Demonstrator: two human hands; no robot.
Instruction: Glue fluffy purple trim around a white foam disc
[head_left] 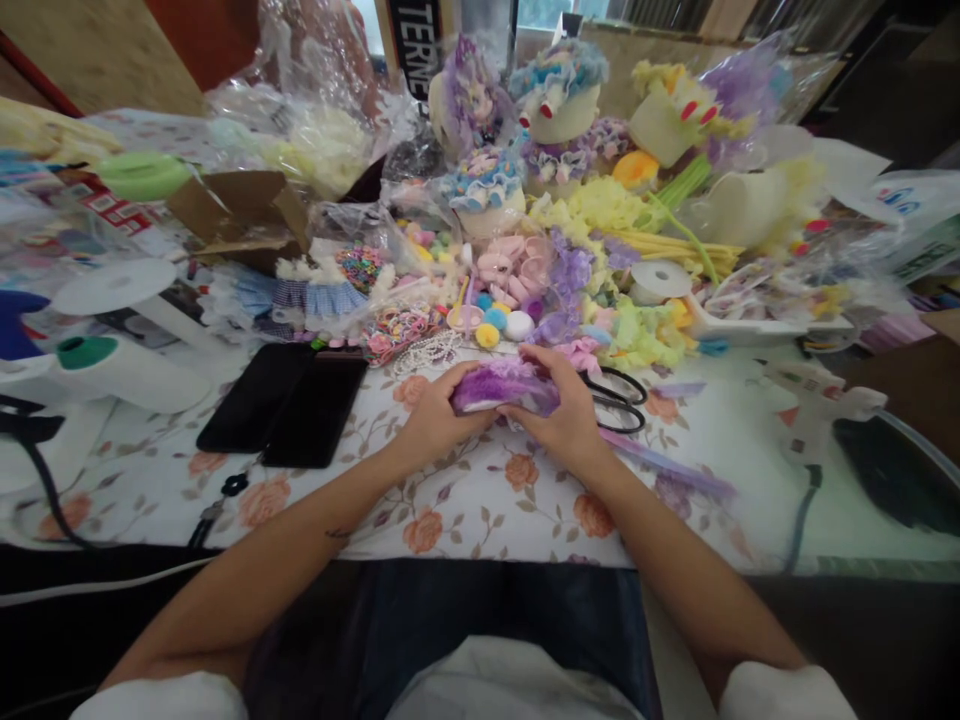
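Purple furry piece (499, 384) — I see it gripped between left hand (442, 415) and right hand (566, 412), over the floral cloth (487, 500), long axis spanning them, neither nearer — far-side finger contact unclear.

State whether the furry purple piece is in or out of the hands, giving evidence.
In: the left hand and right hand grip the furry purple piece at opposite ends.
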